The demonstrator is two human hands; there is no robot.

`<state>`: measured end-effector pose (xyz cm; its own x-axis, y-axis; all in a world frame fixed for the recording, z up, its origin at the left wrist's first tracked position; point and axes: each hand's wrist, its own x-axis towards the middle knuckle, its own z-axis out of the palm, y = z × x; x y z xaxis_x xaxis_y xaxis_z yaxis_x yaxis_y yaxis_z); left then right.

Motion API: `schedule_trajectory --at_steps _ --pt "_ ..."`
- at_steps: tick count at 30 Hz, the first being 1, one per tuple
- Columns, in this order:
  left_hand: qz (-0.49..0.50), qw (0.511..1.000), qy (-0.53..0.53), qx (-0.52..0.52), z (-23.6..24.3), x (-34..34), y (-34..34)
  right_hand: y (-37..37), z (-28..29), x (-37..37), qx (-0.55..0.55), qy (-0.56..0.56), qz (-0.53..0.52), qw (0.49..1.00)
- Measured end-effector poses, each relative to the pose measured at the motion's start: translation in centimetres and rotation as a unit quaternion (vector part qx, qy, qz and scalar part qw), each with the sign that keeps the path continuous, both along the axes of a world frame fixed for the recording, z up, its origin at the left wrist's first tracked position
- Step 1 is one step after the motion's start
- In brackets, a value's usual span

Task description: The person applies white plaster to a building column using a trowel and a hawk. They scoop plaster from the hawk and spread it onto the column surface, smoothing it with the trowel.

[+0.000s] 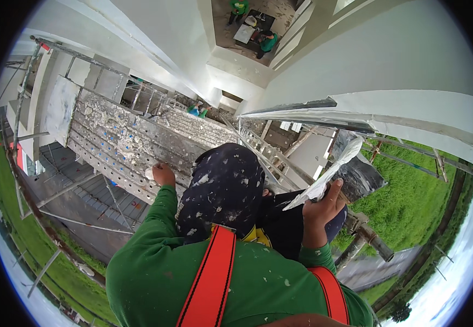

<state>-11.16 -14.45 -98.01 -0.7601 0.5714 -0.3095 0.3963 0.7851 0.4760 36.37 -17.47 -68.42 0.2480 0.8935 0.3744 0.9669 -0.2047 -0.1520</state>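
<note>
My left hand reaches down to the metal scaffold plank, its fingers curled at a small whitish piece; what exactly they hold is too small to make out. Raised on the other side, my right hand is closed around a flat plastering trowel. Thick white putty coats the trowel, and it is tilted up, with its long edge pointing away to the upper right. Just behind it is a dark smeared board. My dark trousers, spotted with white, fill the space between my hands.
Dried plaster crumbs litter the perforated plank. Scaffold tubes run along the left, with a pipe clamp by my right knee. A pale wall rises ahead. Far below are grass and people by a dark table.
</note>
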Motion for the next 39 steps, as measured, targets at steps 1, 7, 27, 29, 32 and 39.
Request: schedule_trajectory --at_steps 1,7,27,29,32,39 --pt "0.05 0.998 -0.024 0.01 -0.2 0.3 -0.2 0.0 0.0 0.0 0.002 -0.002 0.001 1.0" --pt "-0.161 0.985 0.011 -0.067 -3.5 2.6 4.4 0.0 0.1 -0.5 0.017 0.005 -0.013 1.0" --pt "-0.591 0.76 -0.27 0.021 2.0 22.9 16.5 2.4 2.6 -2.9 0.125 0.557 -0.161 0.805" --pt "-0.586 0.75 -0.247 -0.18 0.2 19.0 9.5 1.6 2.4 -2.6 0.072 0.589 -0.224 0.773" --pt "-0.617 0.698 -0.252 -0.263 0.4 17.8 3.2 1.5 2.4 -2.3 0.016 0.558 -0.257 0.789" --pt "-0.656 0.67 -0.262 -0.229 2.2 20.9 -2.3 2.5 2.3 -1.6 -0.013 0.528 -0.231 0.817"
